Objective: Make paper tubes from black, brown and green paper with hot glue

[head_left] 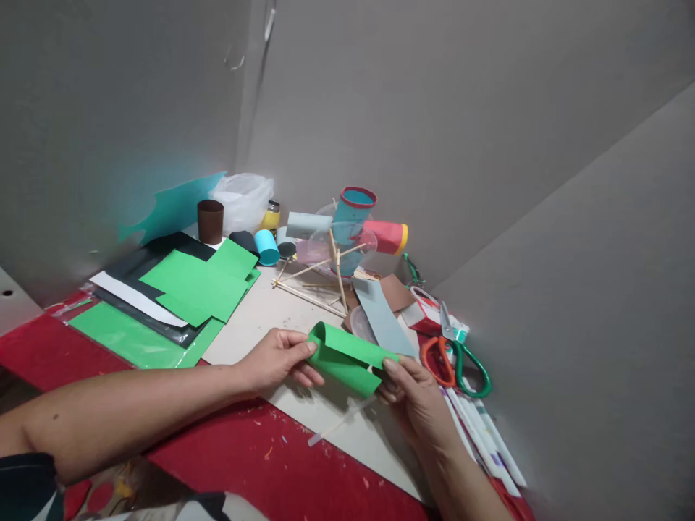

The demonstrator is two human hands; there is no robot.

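Observation:
A sheet of green paper [347,362], curled into a loose roll with a gap along its side, is held just above the pale board [293,401]. My left hand [285,358] pinches its left end between thumb and fingers. At the other end, my right hand [410,387] grips the paper with the thumb on top. Below the roll lies a thin stick with a translucent tip [326,434]. Behind stands a wheel-like model [339,239] on a stick frame, carrying blue, grey and red paper tubes.
Green sheets [200,282] and black paper are piled at the left. Orange-handled scissors [437,362], green-handled scissors [472,373] and several white markers [491,434] lie at the right. Farther back are a brown paper tube [210,222], a blue tube [267,248] and a plastic bag [242,199].

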